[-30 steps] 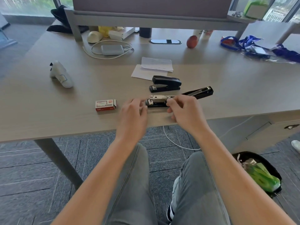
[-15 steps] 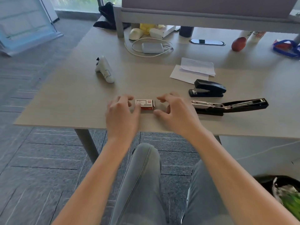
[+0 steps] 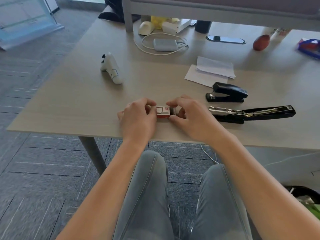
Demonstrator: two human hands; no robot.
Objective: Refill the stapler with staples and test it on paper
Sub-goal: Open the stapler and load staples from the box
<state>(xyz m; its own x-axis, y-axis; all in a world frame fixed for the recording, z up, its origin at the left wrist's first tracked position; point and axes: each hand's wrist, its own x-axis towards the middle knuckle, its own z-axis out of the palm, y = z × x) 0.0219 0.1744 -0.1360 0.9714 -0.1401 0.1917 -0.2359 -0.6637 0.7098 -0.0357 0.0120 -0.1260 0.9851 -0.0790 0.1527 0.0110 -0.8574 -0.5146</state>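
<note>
A small red and white staple box (image 3: pixel 162 112) lies near the desk's front edge. My left hand (image 3: pixel 138 116) grips its left end. My right hand (image 3: pixel 187 115) pinches its right end, where a dark inner part shows. To the right lies a black stapler (image 3: pixel 251 114) swung fully open, its metal staple channel exposed. A second black stapler (image 3: pixel 226 95) stands closed behind it. Sheets of white paper (image 3: pixel 213 70) lie further back on the desk.
A white game controller (image 3: pixel 111 68) lies at the left of the desk (image 3: pixel 69 104). At the back are a grey charger with a white cable (image 3: pixel 165 44), a red ball (image 3: pixel 261 42) and blue packets (image 3: pixel 310 47). A bin (image 3: pixel 304 194) stands on the floor at right.
Both hands left the open stapler and moved left to the staple box, closing on its two ends. The view shifted left with them.
</note>
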